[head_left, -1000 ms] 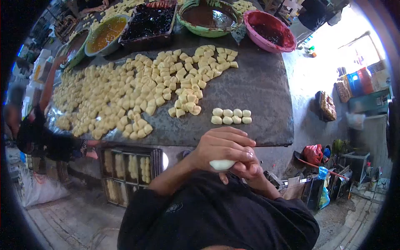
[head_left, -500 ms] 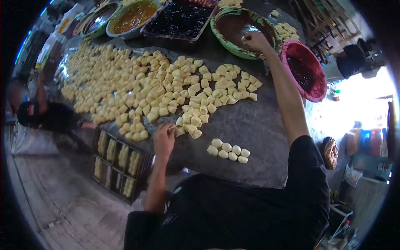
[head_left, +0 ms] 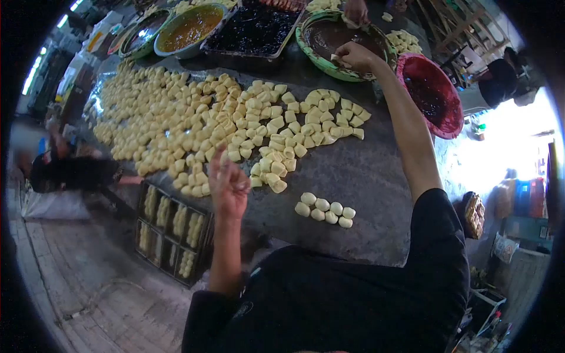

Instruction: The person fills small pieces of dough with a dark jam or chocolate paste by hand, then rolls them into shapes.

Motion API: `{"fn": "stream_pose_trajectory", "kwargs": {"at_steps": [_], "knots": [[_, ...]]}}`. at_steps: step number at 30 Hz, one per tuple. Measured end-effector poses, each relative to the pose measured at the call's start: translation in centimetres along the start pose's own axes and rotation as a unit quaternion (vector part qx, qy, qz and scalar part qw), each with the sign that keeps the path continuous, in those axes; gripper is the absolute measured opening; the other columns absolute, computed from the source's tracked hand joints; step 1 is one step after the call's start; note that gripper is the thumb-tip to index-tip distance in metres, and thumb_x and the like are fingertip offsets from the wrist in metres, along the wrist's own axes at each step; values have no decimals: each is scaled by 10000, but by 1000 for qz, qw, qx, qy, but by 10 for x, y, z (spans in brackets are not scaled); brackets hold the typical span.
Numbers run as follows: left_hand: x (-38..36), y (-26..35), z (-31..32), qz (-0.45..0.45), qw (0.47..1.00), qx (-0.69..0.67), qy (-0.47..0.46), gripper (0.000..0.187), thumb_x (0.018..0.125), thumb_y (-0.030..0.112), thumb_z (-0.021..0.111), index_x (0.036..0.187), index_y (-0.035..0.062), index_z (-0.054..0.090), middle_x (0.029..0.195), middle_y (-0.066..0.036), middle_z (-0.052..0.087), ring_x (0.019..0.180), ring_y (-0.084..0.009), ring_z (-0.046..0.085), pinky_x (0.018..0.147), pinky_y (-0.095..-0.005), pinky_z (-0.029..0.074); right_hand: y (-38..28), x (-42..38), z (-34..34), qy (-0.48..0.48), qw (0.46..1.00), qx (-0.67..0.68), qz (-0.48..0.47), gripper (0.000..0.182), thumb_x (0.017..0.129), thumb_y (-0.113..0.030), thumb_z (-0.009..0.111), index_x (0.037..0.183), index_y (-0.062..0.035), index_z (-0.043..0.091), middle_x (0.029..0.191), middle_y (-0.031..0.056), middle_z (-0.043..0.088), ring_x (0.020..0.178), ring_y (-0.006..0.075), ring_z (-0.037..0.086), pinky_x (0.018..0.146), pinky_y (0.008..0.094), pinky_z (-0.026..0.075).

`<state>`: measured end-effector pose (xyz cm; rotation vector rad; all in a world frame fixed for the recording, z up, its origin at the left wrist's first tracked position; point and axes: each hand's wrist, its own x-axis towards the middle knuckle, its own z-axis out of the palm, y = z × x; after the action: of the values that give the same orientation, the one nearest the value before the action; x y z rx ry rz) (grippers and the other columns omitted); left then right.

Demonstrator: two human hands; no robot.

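Note:
My right hand [head_left: 357, 57] pinches a small pale piece of dough [head_left: 335, 57] above the near side of a green bowl [head_left: 306, 54] of brown paste. My left hand [head_left: 229, 185] is raised over the near edge of the dough heap, index finger pointing up and the other fingers loosely bent; I see nothing held in it. Beside it, cut dough pieces [head_left: 273, 167] spread in a wide heap across the dark table [head_left: 353, 170]. Two short rows of smooth round dough balls [head_left: 324, 210] sit on the table in front of my body.
A red bowl [head_left: 452, 112] stands right of the green one. Farther left are a tray of dark filling [head_left: 250, 32] and a bowl of orange filling [head_left: 188, 29]. Another person's hand [head_left: 356, 12] reaches over the green bowl. Dough-filled baking pans [head_left: 170, 232] stand lower left.
My left hand has lifted from the dough pieces, its index finger now extended. My right hand has shifted slightly left over the bowl. Another person's hand has appeared at the bowl's far side.

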<state>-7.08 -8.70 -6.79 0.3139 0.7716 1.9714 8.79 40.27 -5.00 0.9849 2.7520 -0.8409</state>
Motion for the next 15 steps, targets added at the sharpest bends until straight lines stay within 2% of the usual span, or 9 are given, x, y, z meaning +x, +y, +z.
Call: {"fn": "stream_pose_trajectory", "kwargs": {"at_steps": [3, 4, 6, 7, 9, 10, 12, 13, 15], "knots": [[-7, -3, 45, 1, 991, 135, 13, 393, 1007, 144, 563, 1380, 59, 473, 818, -24, 542, 694, -97, 553, 574, -263, 502, -25, -46, 13, 14, 938, 339, -74, 242, 785, -39, 604, 1008, -43, 696, 860, 33, 694, 748, 130, 633, 673, 314, 524], [-6, -6, 49, 23, 983, 182, -12, 355, 1012, 134, 547, 1354, 52, 503, 883, -38, 577, 733, -112, 577, 587, -265, 511, -57, -77, 23, 9, 903, 424, -68, 216, 851, -85, 642, 1059, -36, 677, 980, 31, 702, 880, 135, 655, 797, 305, 534], [-9, -7, 57, 62, 965, 245, -61, 279, 1021, 125, 526, 1277, 34, 584, 1059, -68, 640, 822, -134, 615, 667, -274, 524, -108, -124, 60, -17, 848, 511, -138, 279, 901, -219, 690, 1100, -30, 636, 987, 49, 684, 926, 149, 664, 851, 313, 536], [-13, -9, 61, 70, 956, 277, -64, 274, 1018, 129, 537, 1268, 30, 590, 1063, -65, 642, 833, -131, 615, 698, -274, 521, -136, -152, 78, -24, 827, 541, -149, 302, 905, -218, 697, 1123, -22, 625, 1025, 62, 681, 952, 173, 665, 910, 343, 532], [-22, -12, 59, 85, 934, 340, -69, 267, 1012, 137, 559, 1248, 22, 602, 1072, -58, 646, 854, -124, 616, 758, -274, 517, -177, -199, 135, -35, 721, 683, -115, 300, 942, -140, 636, 1206, -10, 575, 1083, 95, 666, 990, 205, 663, 925, 380, 532], [-27, -15, 44, 7, 945, 313, -93, 258, 997, 146, 597, 1221, 20, 616, 1054, -49, 659, 891, -113, 623, 824, -278, 499, -213, -227, 155, -21, 662, 740, -117, 250, 937, -138, 650, 1148, -13, 602, 1082, 94, 672, 975, 197, 669, 903, 343, 535], [-53, -12, 21, -51, 977, 194, -78, 242, 995, 154, 603, 1194, 18, 624, 1025, -47, 668, 893, -111, 630, 810, -275, 514, -240, -268, 195, -30, 614, 787, -46, 315, 933, -79, 598, 1236, -1, 558, 1117, 97, 661, 1009, 204, 667, 902, 353, 548], [-68, -8, 13, -82, 985, 134, -71, 235, 994, 158, 607, 1181, 16, 628, 1011, -46, 672, 894, -109, 633, 803, -274, 522, -252, -285, 212, -12, 602, 797, -33, 365, 924, -79, 610, 1273, 3, 538, 1149, 106, 654, 1008, 197, 667, 908, 359, 553], [-98, 5, -1, -147, 986, 53, -49, 216, 992, 172, 611, 1141, 16, 629, 995, -55, 683, 845, -112, 658, 739, -269, 568, -274, -318, 249, 50, 633, 772, -30, 438, 900, -43, 636, 1317, 20, 519, 1218, 113, 639, 1074, 225, 657, 916, 361, 552]]}}
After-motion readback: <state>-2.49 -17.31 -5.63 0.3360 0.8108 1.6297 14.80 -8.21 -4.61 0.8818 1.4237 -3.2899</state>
